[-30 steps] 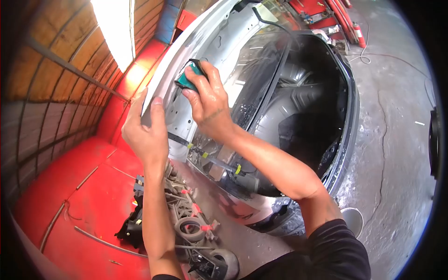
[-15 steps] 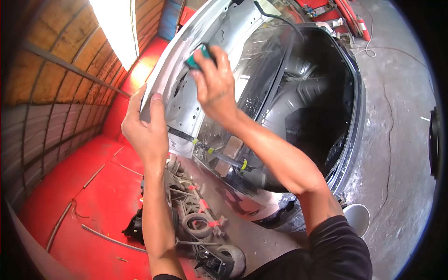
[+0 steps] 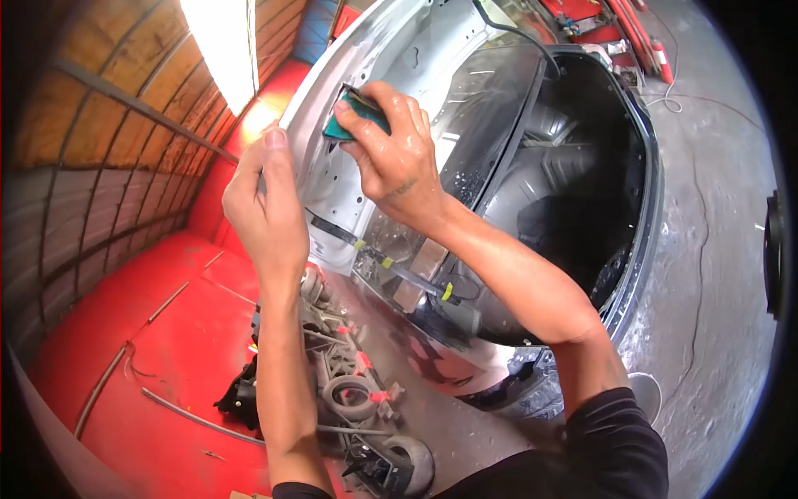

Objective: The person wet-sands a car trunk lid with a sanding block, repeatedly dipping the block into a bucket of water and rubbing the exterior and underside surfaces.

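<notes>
My right hand [image 3: 399,154] grips a teal sanding block [image 3: 367,110] with a thin dark sheet at its edge. The block is against the inner face of a raised white trunk lid [image 3: 337,191], near the lid's outer edge. Water or foam glistens on the hand's back. My left hand [image 3: 270,195] is closed round that outer edge, thumb on top; its fingertips are hidden behind the panel.
Below the lid lies the dark open trunk [image 3: 573,224] of a car. The rear window [image 3: 490,108] is wet. Dusty car parts [image 3: 349,395] lie on the floor beside the car, with a white bucket [image 3: 644,395] at right. Metal rods [image 3: 195,420] rest on the red surface.
My right hand has slid the sanding block a little towards the lid's outer edge. My left thumb has shifted up along that edge. The view has turned slightly.
</notes>
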`<state>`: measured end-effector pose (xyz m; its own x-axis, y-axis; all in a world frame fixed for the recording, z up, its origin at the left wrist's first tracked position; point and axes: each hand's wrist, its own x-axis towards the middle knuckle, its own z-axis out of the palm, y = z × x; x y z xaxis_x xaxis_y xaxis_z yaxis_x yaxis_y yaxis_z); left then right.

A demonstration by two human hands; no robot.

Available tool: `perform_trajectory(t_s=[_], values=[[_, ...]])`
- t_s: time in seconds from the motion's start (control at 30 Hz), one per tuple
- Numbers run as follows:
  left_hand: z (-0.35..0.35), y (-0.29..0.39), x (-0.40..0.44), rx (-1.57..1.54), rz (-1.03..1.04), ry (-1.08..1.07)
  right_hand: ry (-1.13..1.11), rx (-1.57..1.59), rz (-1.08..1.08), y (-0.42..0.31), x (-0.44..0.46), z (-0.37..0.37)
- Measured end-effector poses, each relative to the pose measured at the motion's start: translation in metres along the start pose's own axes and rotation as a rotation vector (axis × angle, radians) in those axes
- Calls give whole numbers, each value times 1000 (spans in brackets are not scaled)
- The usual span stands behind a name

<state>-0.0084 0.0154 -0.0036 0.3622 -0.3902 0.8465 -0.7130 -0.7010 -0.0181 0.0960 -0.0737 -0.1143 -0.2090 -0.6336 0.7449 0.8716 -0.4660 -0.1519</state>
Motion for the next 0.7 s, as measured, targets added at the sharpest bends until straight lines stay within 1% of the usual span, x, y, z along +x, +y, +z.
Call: perform_trajectory(t_s=[0.1,0.2,0.23,0.3,0.33,0.37,0.4,0.47,0.5,0.53,0.6,0.63,0.67,0.7], values=[[-4,-7,2,40,18,20,83,0,43,-7,-2,12],[-7,-14,-4,9,85,9,188,-78,88,1,5,17],[-7,-13,-3,38,75,16,165,-103,81,0,11,15],[-7,-10,-2,93,52,25,151,-122,30,-13,-4,25],[-6,-12,-2,73,68,34,150,-136,0,-20,-13,29],[-5,-15,0,45,92,48,63,-106,-31,-26,-24,28],[-4,-18,1,20,109,55,40,-99,-70,-22,-22,24],[-5,-22,3,72,140,55,-10,-81,-156,-8,-14,16],[-4,-24,2,96,150,59,26,-87,-140,1,-8,16],[-4,-23,0,96,150,62,80,-97,-70,2,3,14],[-3,-19,1,94,158,78,74,-50,48,5,14,13],[-1,-21,0,101,168,96,119,-68,5,7,9,18],[0,-23,0,108,180,114,113,-53,36,-1,3,20],[1,-24,0,117,195,129,1,-56,-28,-4,-6,16]])
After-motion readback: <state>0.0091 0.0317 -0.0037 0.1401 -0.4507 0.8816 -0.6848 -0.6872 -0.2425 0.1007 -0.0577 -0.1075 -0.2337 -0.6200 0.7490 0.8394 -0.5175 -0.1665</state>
